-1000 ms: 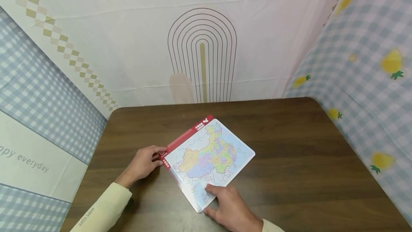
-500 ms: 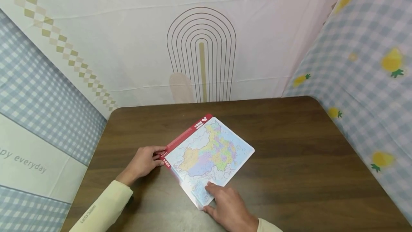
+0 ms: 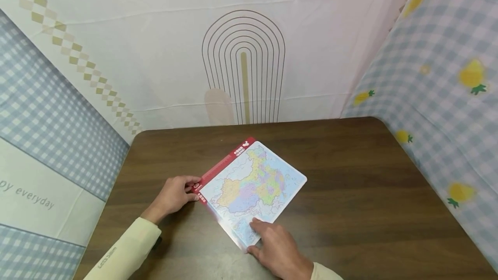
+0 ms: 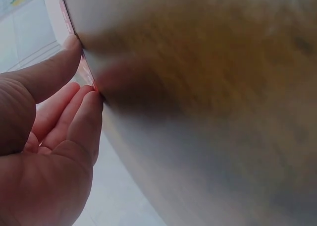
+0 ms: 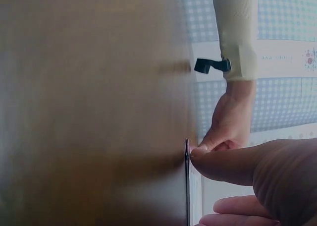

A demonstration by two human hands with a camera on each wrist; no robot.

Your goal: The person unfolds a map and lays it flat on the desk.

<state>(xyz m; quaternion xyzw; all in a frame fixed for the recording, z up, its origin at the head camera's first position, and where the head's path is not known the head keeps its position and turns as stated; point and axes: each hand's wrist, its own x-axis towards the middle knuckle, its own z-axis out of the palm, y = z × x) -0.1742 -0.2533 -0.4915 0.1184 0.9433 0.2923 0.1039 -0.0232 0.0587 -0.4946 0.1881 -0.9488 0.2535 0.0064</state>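
Note:
A thin, stiff map (image 3: 250, 189) of China with coloured regions and a red border lies flat on the brown wooden table (image 3: 350, 211), turned diagonally. At its left corner my left hand (image 3: 173, 195) pinches the red border, thumb on one edge and fingers on the other. The left wrist view shows the thumb and fingertips of the left hand (image 4: 54, 132) against the thin edge. My right hand (image 3: 280, 247) holds the near corner, its thumb at the tip and a finger over the printed face. In the right wrist view, the right hand's thumb (image 5: 228, 162) touches the map's edge.
A white patterned cloth (image 3: 167, 68) hangs behind the table. Blue checked cloths flank it, the left cloth (image 3: 46, 77) printed with words and the right cloth (image 3: 439, 111) with yellow pineapples. A small dark clip-like piece (image 5: 212, 65) sits on the left cuff.
The map has turned slightly counterclockwise, its near corner shifting a little forward and right. My right hand has moved slightly forward with it; my left hand stays nearly still at its corner.

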